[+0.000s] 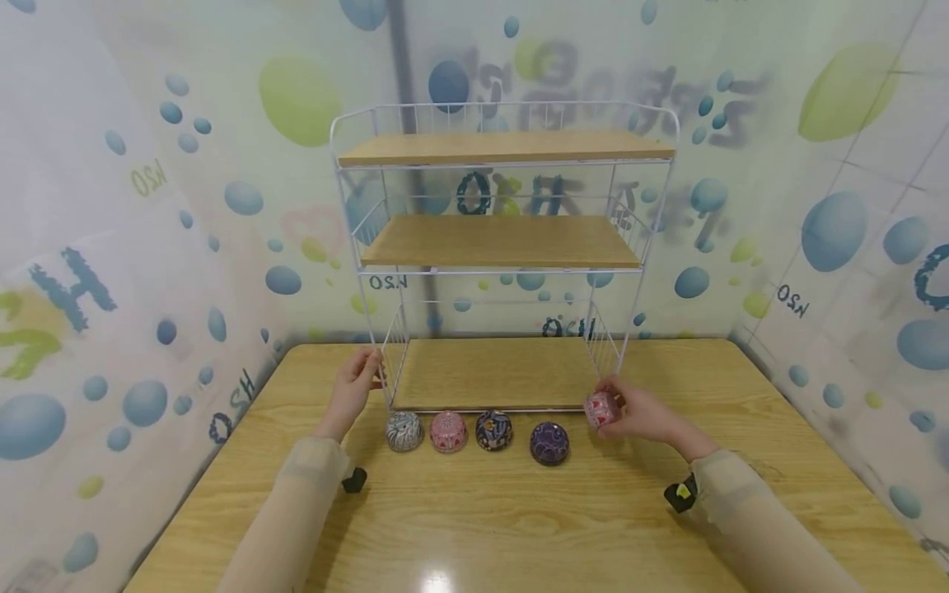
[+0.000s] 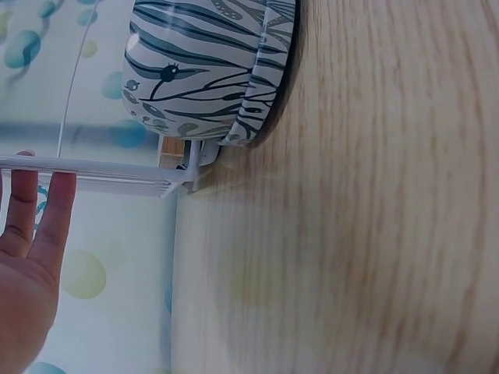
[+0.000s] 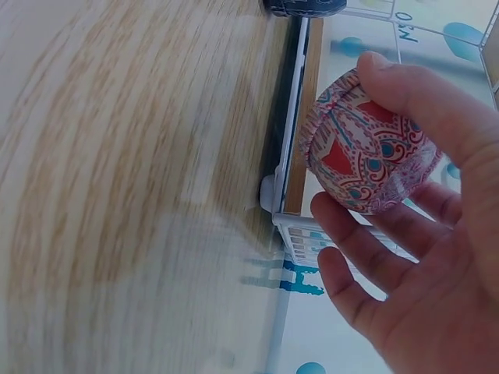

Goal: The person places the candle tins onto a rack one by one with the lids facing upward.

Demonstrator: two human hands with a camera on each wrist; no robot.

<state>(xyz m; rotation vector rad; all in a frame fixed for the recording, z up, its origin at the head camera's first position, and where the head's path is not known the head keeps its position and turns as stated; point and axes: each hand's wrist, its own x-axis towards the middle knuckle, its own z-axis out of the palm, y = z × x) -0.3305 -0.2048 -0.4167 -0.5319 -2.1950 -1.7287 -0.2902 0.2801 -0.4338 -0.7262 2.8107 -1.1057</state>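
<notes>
In the head view, a white wire rack (image 1: 511, 270) with three wooden shelves stands on the table. My left hand (image 1: 358, 380) holds its front left post; in the left wrist view, the fingers (image 2: 53, 218) reach the white bar. A small round tin (image 3: 370, 148) with red and pink patterns is pinched in my right hand (image 1: 643, 416), tilted beside the lowest shelf's front right corner. Along the rack's front edge stand a grey-and-white leafy tin (image 1: 404, 431), a pink tin (image 1: 448, 431), a dark floral tin (image 1: 493, 430) and a purple tin (image 1: 549, 443).
The wooden table (image 1: 474, 519) reaches the back wall (image 1: 296, 206), which is covered with a bubble-print sheet. Similar printed sheets hang at both sides. Low wire guards flank the lowest shelf (image 1: 493, 371).
</notes>
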